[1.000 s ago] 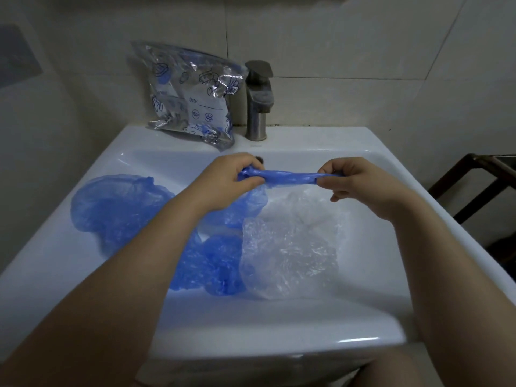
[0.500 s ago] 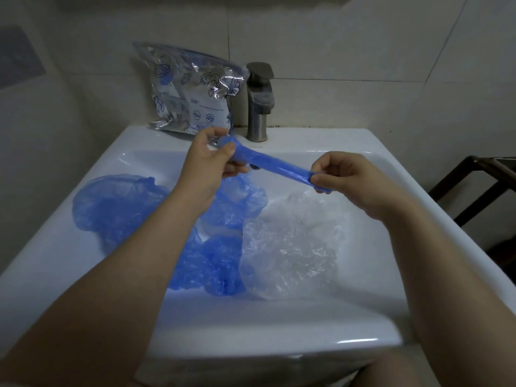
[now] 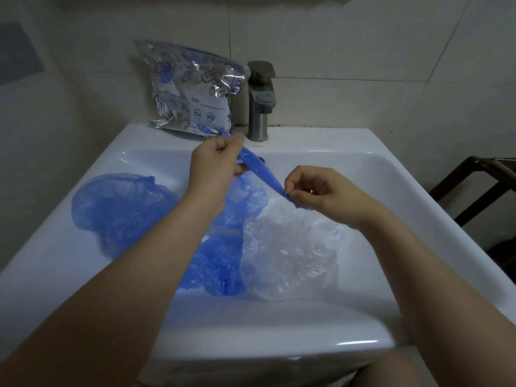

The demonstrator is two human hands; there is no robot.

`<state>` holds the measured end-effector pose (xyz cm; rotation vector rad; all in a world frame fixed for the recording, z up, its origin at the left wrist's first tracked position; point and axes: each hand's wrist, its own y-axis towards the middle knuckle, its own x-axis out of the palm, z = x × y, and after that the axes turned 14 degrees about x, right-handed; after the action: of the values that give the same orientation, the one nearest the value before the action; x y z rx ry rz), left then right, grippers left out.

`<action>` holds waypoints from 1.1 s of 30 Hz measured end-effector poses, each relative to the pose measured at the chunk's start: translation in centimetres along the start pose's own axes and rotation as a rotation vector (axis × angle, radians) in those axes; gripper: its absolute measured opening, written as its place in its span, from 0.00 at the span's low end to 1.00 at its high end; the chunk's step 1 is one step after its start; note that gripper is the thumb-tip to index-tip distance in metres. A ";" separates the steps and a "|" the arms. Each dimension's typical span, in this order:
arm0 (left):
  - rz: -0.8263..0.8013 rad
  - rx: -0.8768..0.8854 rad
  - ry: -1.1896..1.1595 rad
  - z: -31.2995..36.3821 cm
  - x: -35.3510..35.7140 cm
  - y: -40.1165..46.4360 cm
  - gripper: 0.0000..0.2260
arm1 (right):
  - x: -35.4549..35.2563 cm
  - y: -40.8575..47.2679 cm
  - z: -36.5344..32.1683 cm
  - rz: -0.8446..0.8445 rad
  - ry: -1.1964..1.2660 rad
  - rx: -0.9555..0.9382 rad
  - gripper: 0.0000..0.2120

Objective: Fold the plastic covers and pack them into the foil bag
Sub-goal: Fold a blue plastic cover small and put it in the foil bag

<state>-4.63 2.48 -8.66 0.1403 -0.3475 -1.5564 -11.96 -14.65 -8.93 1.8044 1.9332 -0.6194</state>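
Head view: a blue plastic cover [image 3: 258,170], rolled into a narrow strip, is held between two hands above the sink [image 3: 321,141].

Its long axis slopes from far-left and higher down to near-right. The left hand [image 3: 215,166] grips the upper end with curled fingers, and the right hand [image 3: 315,191] pinches the lower end between thumb and fingertips. The foil bag [image 3: 192,90] leans on the wall behind the left hand, beside the faucet [image 3: 261,100], so the left hand is nearer to it. More blue covers [image 3: 120,205] and a clear cover [image 3: 290,255] lie in the basin below, not yet folded.
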 end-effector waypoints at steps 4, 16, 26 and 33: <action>-0.017 -0.028 0.024 -0.7 0.5 -0.3 0.23 | 0.2 0.1 0.0 0.003 0.003 0.003 0.10; -0.020 -0.082 -0.030 -1.1 0.2 0.0 0.29 | 0.4 -0.4 -0.8 -0.214 0.066 0.065 0.15; -0.142 -0.068 0.009 -0.5 0.7 -0.9 0.31 | 1.3 0.4 -0.4 0.026 0.136 0.035 0.07; -0.274 0.011 0.090 -0.2 1.3 -1.8 0.32 | 1.7 0.6 -0.6 0.095 0.289 0.160 0.07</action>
<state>-6.32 1.13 -9.18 0.2750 -0.2733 -1.8126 -11.49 -12.90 -9.47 2.1752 2.0124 -0.5178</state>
